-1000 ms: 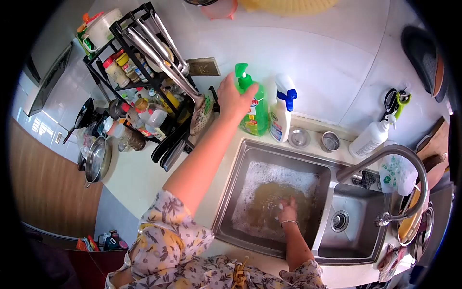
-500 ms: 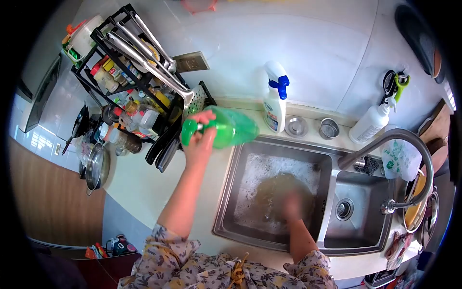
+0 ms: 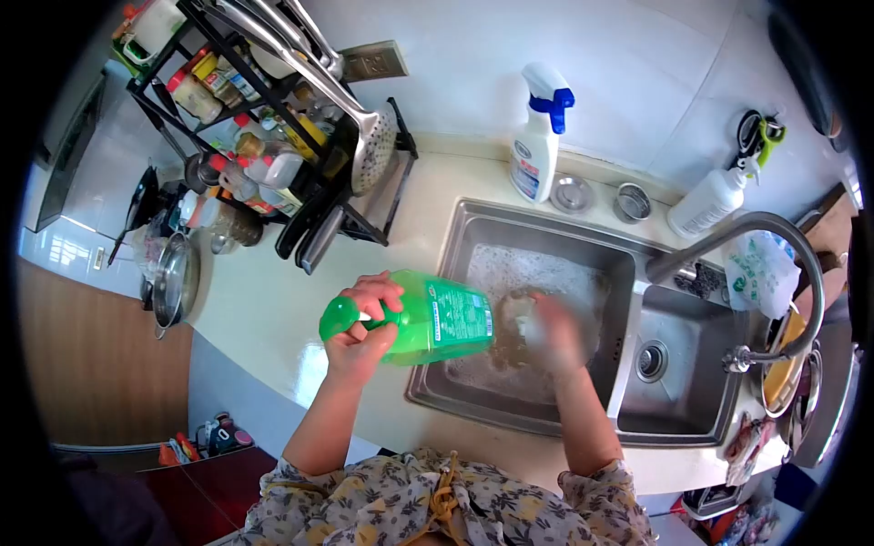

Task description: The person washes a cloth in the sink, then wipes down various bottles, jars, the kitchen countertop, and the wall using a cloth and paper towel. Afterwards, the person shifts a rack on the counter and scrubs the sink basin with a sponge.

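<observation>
Over the left rim of the large sink basin (image 3: 546, 241), the green pump bottle (image 3: 451, 320) is tipped almost onto its side, pump head to the left and base above the foamy, murky water. The person's left hand (image 3: 366, 320) is wrapped round its neck, fingers curled just below the pump. The bottle's body hides part of the rim. The right hand (image 3: 557, 332) is over the water, too blurred to tell whether its fingers grip anything; a pale patch shows just beside them.

Behind the basin, a white spray bottle (image 3: 535, 156) with a blue trigger stands upright, next to a round metal lid (image 3: 572, 194) and a small metal cup (image 3: 632, 203). The faucet (image 3: 710, 242) arches above the small basin (image 3: 683, 318), in front of a white pump bottle (image 3: 706, 204). A black rack (image 3: 228, 56) with a slotted skimmer (image 3: 374, 155) crowds the left of the desk (image 3: 264, 314).
</observation>
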The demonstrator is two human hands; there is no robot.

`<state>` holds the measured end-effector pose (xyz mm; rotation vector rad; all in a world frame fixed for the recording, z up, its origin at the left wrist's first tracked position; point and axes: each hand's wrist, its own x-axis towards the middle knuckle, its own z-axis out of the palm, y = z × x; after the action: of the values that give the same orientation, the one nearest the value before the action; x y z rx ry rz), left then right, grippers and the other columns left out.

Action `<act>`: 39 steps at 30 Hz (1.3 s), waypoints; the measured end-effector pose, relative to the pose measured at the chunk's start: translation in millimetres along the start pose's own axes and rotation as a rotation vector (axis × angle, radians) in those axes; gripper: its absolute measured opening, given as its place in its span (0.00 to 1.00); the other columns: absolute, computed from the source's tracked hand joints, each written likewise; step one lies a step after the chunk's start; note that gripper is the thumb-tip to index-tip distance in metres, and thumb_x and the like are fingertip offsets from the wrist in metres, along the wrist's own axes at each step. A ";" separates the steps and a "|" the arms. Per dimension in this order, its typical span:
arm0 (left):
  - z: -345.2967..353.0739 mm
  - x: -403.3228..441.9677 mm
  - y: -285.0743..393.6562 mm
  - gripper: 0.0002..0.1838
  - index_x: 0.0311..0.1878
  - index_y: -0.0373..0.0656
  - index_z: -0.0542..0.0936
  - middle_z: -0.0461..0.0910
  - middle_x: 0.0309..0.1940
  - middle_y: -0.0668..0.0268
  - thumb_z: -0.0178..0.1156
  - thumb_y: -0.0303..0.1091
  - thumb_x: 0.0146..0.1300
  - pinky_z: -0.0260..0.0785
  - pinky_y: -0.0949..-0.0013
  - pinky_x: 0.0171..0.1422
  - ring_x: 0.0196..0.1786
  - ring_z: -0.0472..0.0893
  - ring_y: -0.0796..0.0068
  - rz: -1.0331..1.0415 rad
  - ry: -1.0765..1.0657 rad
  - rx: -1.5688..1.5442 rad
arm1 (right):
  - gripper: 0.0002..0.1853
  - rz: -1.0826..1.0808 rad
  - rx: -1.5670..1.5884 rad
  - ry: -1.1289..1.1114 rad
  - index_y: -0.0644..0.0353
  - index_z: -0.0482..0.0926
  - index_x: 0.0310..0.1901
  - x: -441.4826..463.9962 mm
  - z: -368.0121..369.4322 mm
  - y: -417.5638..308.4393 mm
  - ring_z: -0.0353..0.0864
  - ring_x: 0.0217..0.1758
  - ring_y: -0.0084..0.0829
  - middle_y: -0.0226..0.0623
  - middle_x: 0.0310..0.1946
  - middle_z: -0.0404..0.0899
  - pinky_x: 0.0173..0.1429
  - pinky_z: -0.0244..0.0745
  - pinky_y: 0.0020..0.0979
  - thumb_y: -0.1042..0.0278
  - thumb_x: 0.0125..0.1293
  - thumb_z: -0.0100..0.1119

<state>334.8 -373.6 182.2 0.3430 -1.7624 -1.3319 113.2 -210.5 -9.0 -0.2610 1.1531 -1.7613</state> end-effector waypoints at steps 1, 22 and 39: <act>4.3 -3.3 -5.4 0.17 0.35 0.45 0.68 0.77 0.33 0.63 0.52 0.13 0.42 0.56 0.42 0.69 0.46 0.76 0.62 -0.006 -0.001 -0.017 | 0.18 0.064 -0.011 0.085 0.58 0.77 0.50 -19.1 47.8 -37.8 0.74 0.37 0.21 0.26 0.37 0.75 0.44 0.70 0.26 0.53 0.72 0.49; 54.2 -3.4 -26.3 0.17 0.28 0.44 0.61 0.73 0.28 0.62 0.51 0.09 0.46 0.74 0.61 0.43 0.34 0.76 0.67 -0.155 -0.098 -0.227 | 0.16 0.210 -2.036 0.102 0.57 0.84 0.45 46.4 -153.2 145.1 0.78 0.53 0.44 0.41 0.49 0.81 0.57 0.71 0.41 0.59 0.65 0.50; 54.3 -7.1 -40.0 0.15 0.28 0.43 0.63 0.72 0.27 0.65 0.60 0.15 0.56 0.66 0.74 0.32 0.29 0.70 0.79 -0.097 -0.252 -0.228 | 0.12 -0.464 -0.554 0.083 0.58 0.78 0.51 -55.3 141.7 -53.8 0.74 0.43 0.30 0.40 0.47 0.73 0.49 0.71 0.28 0.66 0.70 0.51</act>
<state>286.3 -349.6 141.3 0.1386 -1.7907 -1.6887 196.0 -244.4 125.3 -0.8498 1.7352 -1.8128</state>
